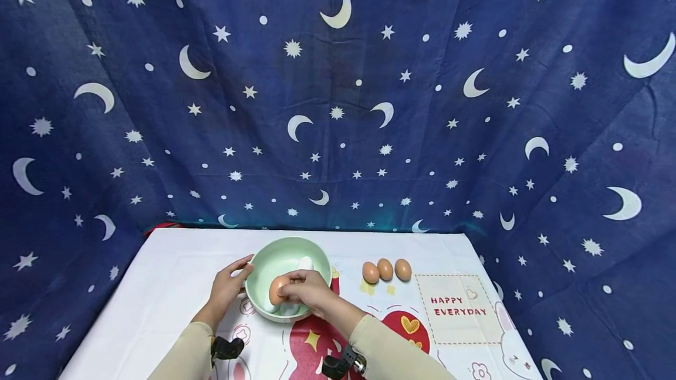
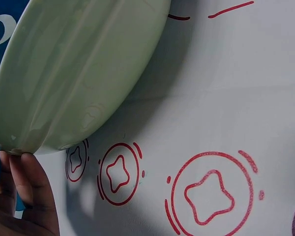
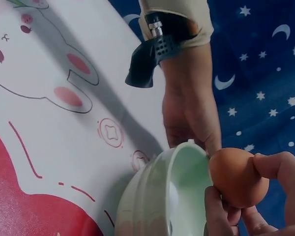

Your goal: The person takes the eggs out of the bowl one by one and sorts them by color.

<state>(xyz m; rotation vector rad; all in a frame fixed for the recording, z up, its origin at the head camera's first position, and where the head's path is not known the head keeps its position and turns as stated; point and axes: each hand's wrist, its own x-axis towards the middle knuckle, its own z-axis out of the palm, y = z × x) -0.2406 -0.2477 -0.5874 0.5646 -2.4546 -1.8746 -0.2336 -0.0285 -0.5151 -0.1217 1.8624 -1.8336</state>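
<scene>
A pale green bowl [image 1: 271, 263] stands on the table with several white eggs [image 1: 305, 263] inside, partly hidden by a hand. My left hand [image 1: 225, 287] holds the bowl at its left rim; its fingers [image 2: 37, 184] touch the bowl's outer side [image 2: 83, 69] in the left wrist view. Above the inside of the bowl, my right hand [image 1: 311, 292] pinches a brown egg [image 1: 277, 289] between thumb and fingers. The right wrist view shows this brown egg [image 3: 238, 177] close up, beside the bowl's rim [image 3: 173, 164].
Three brown eggs [image 1: 385, 270] lie close together right of the bowl. A white tablecloth [image 1: 185, 263] with red prints and a lettered panel [image 1: 459, 309] covers the table. Behind and around hangs a dark blue curtain [image 1: 327, 75] with moons and stars.
</scene>
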